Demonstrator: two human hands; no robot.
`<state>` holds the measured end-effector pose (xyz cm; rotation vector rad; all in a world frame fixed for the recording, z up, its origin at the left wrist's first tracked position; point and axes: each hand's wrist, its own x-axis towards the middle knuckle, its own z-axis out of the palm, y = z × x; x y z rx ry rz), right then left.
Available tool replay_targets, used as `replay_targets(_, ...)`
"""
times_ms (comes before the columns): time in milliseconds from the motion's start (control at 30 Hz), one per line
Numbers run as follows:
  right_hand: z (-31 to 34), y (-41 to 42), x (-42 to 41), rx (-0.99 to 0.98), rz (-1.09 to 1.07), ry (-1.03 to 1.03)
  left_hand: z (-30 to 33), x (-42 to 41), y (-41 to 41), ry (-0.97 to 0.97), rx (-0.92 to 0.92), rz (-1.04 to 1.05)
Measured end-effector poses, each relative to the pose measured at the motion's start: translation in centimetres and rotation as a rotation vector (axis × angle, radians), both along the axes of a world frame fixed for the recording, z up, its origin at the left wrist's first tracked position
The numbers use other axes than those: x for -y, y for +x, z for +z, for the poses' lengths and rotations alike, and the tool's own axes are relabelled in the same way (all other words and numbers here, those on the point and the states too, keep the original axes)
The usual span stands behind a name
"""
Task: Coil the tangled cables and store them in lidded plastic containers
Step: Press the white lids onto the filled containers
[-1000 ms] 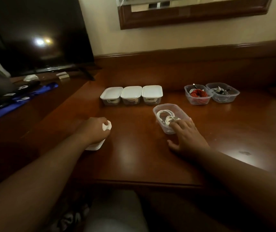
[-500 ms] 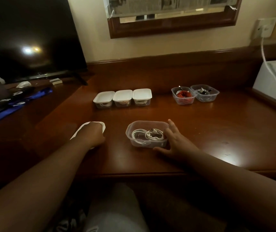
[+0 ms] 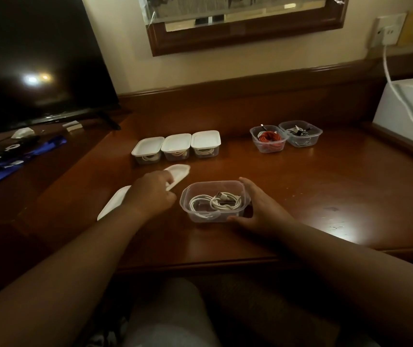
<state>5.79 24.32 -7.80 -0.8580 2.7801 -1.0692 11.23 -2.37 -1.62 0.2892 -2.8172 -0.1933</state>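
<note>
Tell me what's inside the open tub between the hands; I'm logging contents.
The open tub holds a coiled white cable with a plug visible; something dark beneath it can't be identified.

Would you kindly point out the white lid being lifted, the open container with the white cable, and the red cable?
white lid (image 3: 180, 171), head view, its far end.
open container (image 3: 188, 196), head view, left rim.
red cable (image 3: 270, 141), head view, middle of coil.

**Layout of the desk**

An open container with a coiled cable inside is set near the front. Three lidded containers are lined up behind it to the left, two open ones far right.
</note>
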Motion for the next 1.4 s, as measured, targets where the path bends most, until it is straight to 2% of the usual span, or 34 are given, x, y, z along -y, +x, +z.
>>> replay_targets(133,0.2,0.0,-0.1,0.047,-0.016,-0.037,-0.6,-3.9,0.6,0.01,-0.084,-0.298)
replay_targets(300,0.2,-0.1,-0.3,0.07,0.0,-0.059,-2.2,-5.0,0.4,-0.062,-0.139,-0.551)
replay_targets(400,0.3,-0.2,-0.3,0.071,0.012,-0.088,-3.0,-5.2,0.2,-0.086,-0.161,-0.632)
replay_targets(567,0.1,-0.4,-0.4,0.06,0.013,-0.09,-2.8,-5.2,-0.5,0.039,-0.083,-0.574)
replay_targets(667,0.3,-0.2,-0.5,0.027,0.035,-0.11,-2.4,-6.0,-1.5,0.106,0.09,-0.422)
replay_targets(733,0.4,-0.2,-0.5,0.035,0.046,-0.124,-2.5,-6.3,-2.3,0.038,0.265,-0.366)
replay_targets(800,0.3,-0.4,-0.5,0.062,0.06,-0.143,-2.9,-6.4,-2.7,-0.063,0.355,-0.356)
replay_targets(1067,0.4,-1.0,-0.8,0.258,0.043,-0.169,-2.6,-6.6,-3.1,-0.037,0.394,-0.351)
replay_targets(1200,-0.1,-0.8,-0.2,0.164,0.023,-0.055,-2.0,-6.6,-3.6,-0.013,0.403,-0.361)
replay_targets(1400,-0.4,-0.8,0.3,-0.087,-0.013,0.165,-1.5,-6.8,-3.8,-0.02,0.369,-0.384)
